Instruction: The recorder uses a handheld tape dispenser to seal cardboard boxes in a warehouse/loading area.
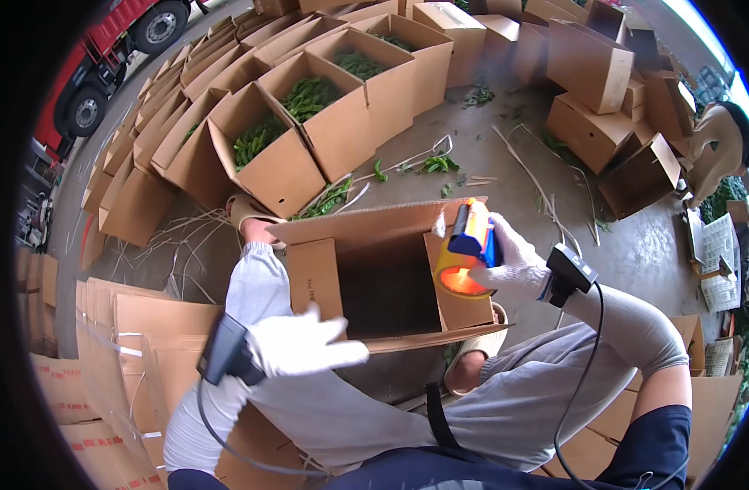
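An open cardboard box stands on the floor between my feet, its long flaps raised and its short flaps folded inward. The inside is dark, so I cannot tell what it holds. My right hand, in a white knit glove, grips a blue tape dispenser fitted with a roll of yellow-orange tape. This dispenser is above the box's right end. My left hand, also gloved, has its fingers spread over the near left corner of the box and holds nothing. Whether it touches the cardboard I cannot tell.
Rows of open boxes, several with green leafy produce, fill the upper left. Flattened cartons are stacked at my left. White straps and loose leaves litter the floor. A person bends at the far right. A red truck stands beyond.
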{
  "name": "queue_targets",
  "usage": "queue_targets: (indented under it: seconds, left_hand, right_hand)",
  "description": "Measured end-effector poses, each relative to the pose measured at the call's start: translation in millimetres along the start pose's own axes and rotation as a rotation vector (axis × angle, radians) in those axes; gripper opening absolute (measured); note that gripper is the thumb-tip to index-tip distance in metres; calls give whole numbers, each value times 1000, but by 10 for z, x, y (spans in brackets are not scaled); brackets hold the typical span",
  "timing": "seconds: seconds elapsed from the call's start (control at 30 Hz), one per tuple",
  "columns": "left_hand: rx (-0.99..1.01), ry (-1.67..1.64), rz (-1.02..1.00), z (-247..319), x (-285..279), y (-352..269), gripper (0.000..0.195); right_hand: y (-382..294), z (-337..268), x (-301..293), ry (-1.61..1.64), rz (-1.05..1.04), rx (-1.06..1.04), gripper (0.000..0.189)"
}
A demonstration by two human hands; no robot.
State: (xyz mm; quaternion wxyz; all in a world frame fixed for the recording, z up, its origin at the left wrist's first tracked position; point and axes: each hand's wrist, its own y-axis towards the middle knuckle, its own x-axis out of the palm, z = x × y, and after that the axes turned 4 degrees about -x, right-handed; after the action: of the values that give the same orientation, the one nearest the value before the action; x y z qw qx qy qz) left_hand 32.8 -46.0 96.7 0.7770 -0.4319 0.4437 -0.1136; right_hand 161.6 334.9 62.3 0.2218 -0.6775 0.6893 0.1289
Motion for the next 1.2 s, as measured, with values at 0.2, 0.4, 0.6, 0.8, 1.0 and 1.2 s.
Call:
queue_targets:
  seconds: [0.2, 0.4, 0.6, 0.8, 1.0, 1.2]
  left_hand:
    - [-300, -191, 443, 338, -114, 168, 85]
    - [-25, -50, 877, -70, 213, 820, 39]
    - [-111, 221, 1571, -67, -198, 760, 63]
    - [-331, 94, 1361, 53, -5, 737, 78]
    - [-269, -33, 1098, 258, 856, 758, 88]
    - [-325, -39, 1115, 255, 839, 829, 81]
  right_hand:
    - [-42, -239, -96, -149, 4, -87, 87]
    - [-154, -253, -157, 55, 34, -339, 89]
    - [-225, -236, 189, -235, -153, -253, 86]
    - [-80, -269, 155, -280, -223, -327, 87]
    - [74, -453, 183, -188, -185, -313, 85]
    - [427, -683, 337, -331, -240, -278, 86]
